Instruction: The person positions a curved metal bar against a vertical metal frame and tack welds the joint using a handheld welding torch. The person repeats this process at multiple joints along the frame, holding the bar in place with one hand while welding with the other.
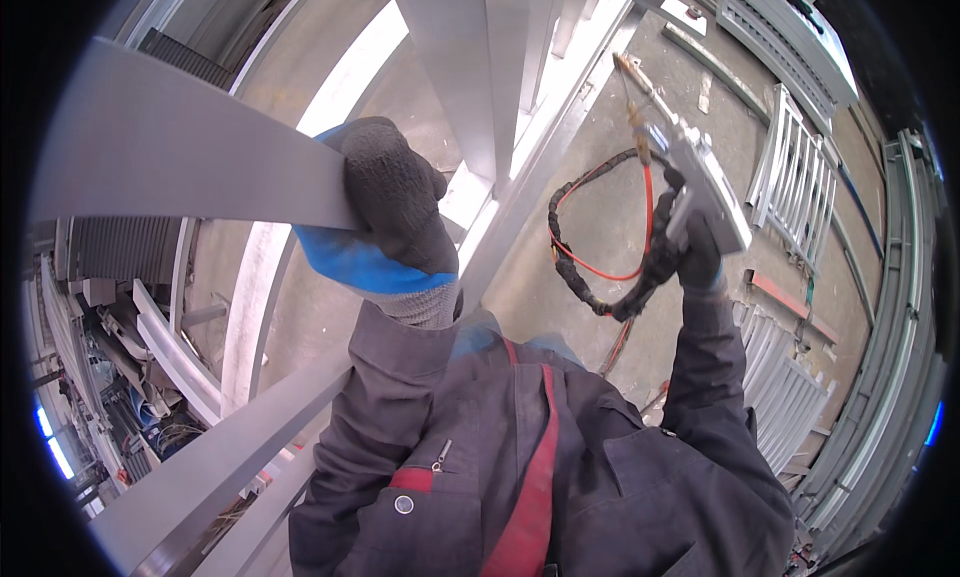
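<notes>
My left hand, in a blue glove with a dark coated palm, is wrapped around the end part of a wide flat grey metal bar. That bar comes in from the left at chest height. Out to the right, my right hand, in a dark glove, grips a silver-white welding gun. Its long thin nozzle points away and slightly left, with a copper-coloured guide beside it. From the gun hangs a looped black-wrapped hose, along with a thin orange tube.
Upright grey metal posts stand just ahead, joined to a long rail. Another bar crosses at lower left. Slatted white metal panels lie on the floor at right, near a reddish bar. Scrap pieces are heaped at left.
</notes>
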The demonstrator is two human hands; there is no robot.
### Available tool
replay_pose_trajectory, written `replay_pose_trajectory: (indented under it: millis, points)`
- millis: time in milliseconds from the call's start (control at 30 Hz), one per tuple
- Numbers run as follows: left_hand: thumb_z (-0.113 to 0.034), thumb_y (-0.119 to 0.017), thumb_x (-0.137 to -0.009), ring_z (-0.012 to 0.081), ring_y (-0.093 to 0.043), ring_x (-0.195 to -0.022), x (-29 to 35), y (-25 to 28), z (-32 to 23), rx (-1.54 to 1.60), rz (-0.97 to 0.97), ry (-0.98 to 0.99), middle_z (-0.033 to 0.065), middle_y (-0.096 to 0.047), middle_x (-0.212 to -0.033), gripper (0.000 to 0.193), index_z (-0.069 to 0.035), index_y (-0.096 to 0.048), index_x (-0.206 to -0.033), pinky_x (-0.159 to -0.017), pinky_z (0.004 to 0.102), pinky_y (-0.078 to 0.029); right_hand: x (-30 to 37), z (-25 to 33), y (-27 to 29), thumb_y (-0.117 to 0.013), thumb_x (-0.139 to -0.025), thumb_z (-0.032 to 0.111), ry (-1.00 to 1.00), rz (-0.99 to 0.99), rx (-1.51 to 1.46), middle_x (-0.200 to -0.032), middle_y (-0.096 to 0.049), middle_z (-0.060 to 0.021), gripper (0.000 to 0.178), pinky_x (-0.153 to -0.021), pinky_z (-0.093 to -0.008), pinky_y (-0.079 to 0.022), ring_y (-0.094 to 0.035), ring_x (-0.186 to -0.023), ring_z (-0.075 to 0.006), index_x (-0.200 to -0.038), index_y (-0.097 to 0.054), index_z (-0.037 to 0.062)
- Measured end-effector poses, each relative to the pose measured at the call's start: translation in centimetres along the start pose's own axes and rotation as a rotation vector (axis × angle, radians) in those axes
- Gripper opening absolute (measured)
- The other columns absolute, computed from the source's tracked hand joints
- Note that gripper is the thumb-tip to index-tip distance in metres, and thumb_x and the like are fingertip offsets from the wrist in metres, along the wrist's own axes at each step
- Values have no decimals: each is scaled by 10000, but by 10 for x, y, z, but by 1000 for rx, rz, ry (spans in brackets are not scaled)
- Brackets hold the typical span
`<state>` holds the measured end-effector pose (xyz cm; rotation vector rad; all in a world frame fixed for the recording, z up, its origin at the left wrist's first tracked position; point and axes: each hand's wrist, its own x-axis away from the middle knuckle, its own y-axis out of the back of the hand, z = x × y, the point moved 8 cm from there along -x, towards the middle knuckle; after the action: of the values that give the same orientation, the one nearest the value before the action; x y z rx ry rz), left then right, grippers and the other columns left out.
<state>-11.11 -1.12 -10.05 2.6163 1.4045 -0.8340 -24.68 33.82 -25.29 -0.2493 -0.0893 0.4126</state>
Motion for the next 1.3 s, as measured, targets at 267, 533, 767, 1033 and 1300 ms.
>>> replay_pose_trajectory:
  millis: [267, 533, 767, 1033, 1300]
  points:
    - [-323, -539, -1024, 178, -626, -577, -1, 5, 12, 114, 6, -32, 134, -661, -745, 395, 43, -560, -1172, -541, 280, -499, 63, 5, -44, -721, -952, 209, -212, 320, 456, -948, -678, -65, 402, -719, -282, -518, -628, -807, -123, -1267, -613, -17]
    - [-91, -632, -1000, 233, -733, -842, 5, 8, 16, 217, -29, 59, 169, -704, -1045, 259, 45, -588, -1216, -672, 326, -651, 65, 20, -115, -796, -853, 378, 15, 496, 1240, -892, -697, -155, 492, -707, -436, -542, -696, -818, -382, -1214, -596, 109]
    - [-33, -676, -962, 238, -721, -969, 7, 7, 15, 191, -4, 24, 169, -694, -1111, 298, 41, -579, -1233, -841, 335, -636, 57, 9, -130, -791, -799, 321, 68, 566, 1416, -942, -718, -136, 603, -724, -425, -545, -713, -857, -333, -1303, -548, 96]
    - [-42, -807, -889, 191, -709, -947, 7, 3, 0, -38, 84, -83, 129, -711, -1091, 403, 11, -574, -1215, -829, 295, -579, 47, -7, -134, -801, -786, 323, 85, 578, 1500, -892, -695, -117, 651, -709, -428, -540, -703, -811, -312, -1327, -534, 79]
    - [-63, -824, -883, 180, -708, -936, 8, 6, 5, 103, 35, -32, 126, -717, -1083, 413, 2, -578, -1208, -813, 295, -582, 44, -12, -129, -800, -783, 290, 76, 612, 1557, -886, -685, -118, 649, -735, -429, -538, -697, -825, -314, -1329, -533, 61]
